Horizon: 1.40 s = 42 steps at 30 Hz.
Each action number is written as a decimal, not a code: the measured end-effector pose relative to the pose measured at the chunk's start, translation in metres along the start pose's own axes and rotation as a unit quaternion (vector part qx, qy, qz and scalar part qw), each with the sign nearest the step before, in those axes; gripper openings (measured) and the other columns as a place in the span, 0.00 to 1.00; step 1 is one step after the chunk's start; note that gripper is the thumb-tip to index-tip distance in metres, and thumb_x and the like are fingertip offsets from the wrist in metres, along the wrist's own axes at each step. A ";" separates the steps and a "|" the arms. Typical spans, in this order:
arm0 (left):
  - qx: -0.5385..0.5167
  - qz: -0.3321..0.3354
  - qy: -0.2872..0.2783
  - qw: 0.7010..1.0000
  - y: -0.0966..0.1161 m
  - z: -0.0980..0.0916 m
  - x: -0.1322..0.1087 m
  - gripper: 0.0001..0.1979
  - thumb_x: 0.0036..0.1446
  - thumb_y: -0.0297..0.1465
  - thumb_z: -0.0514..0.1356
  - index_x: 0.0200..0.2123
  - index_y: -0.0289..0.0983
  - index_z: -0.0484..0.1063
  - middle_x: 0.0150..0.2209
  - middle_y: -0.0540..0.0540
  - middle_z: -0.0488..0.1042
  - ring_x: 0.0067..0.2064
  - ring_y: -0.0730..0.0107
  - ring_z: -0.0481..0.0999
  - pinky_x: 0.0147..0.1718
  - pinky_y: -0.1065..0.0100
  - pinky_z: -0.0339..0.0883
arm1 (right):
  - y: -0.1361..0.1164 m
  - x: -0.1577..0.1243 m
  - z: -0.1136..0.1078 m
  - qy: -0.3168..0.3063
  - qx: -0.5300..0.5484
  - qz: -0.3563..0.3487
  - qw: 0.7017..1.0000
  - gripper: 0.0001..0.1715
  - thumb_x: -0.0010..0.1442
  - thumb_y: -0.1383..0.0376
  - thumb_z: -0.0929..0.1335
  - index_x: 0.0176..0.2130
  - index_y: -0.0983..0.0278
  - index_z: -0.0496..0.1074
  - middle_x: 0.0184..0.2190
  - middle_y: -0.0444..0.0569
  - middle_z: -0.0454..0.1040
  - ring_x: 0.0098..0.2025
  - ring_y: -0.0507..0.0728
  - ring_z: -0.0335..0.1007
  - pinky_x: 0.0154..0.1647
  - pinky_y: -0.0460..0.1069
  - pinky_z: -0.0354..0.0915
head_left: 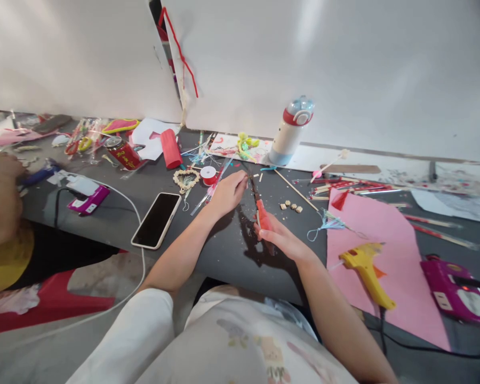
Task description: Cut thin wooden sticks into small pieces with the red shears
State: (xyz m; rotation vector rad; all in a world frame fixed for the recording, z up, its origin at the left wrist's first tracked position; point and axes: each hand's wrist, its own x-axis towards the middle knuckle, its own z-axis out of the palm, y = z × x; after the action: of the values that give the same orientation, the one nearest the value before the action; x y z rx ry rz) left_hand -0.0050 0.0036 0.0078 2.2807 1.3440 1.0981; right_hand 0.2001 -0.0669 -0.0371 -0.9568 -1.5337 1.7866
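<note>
Orange-red handles and a dark head mark the plier-type tool [263, 213], held over the middle of the grey table [224, 253], head pointing away from you. Small pale cubes [293, 206] lie to its right; a white bottle [287, 136] stands beyond, before white panels [356, 69]. Rightward, a yellow glue gun [366, 269] rests on a pink sheet [400, 234]. Your right hand [279, 234] is wrapped around the handles. Your left hand [229, 191] curls beside the tool's tip; whether it grips anything cannot be told.
</note>
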 end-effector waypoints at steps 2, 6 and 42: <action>-0.028 -0.015 -0.011 0.999 0.001 -0.001 0.000 0.20 0.71 0.42 0.43 0.29 0.39 0.62 0.27 0.48 0.70 0.29 0.70 0.68 0.33 0.67 0.61 | 0.000 0.000 0.000 -0.003 -0.006 -0.004 1.000 0.31 0.53 0.44 0.72 0.47 0.60 0.65 0.35 0.46 0.67 0.35 0.56 0.65 0.37 0.53 0.64; -0.082 -0.045 -0.029 0.995 0.003 -0.004 0.001 0.18 0.70 0.39 0.46 0.27 0.39 0.60 0.25 0.50 0.69 0.28 0.72 0.68 0.32 0.68 0.60 | -0.003 0.000 0.000 -0.014 -0.017 -0.002 1.000 0.34 0.52 0.43 0.72 0.48 0.60 0.64 0.34 0.45 0.66 0.34 0.55 0.64 0.38 0.53 0.63; -0.294 -0.168 -0.258 0.905 0.026 0.026 -0.013 0.32 0.53 0.58 0.59 0.42 0.33 0.72 0.40 0.41 0.78 0.41 0.61 0.77 0.43 0.60 0.70 | -0.013 0.003 0.007 0.107 -0.009 -0.049 0.993 0.19 0.61 0.51 0.67 0.46 0.59 0.68 0.35 0.49 0.71 0.44 0.60 0.70 0.41 0.56 0.70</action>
State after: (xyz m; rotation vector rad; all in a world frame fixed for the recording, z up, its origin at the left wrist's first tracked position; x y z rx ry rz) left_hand 0.0268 -0.0170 -0.0013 1.6479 0.9641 0.6031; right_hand 0.1923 -0.0660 -0.0245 -1.0281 -1.4371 1.5516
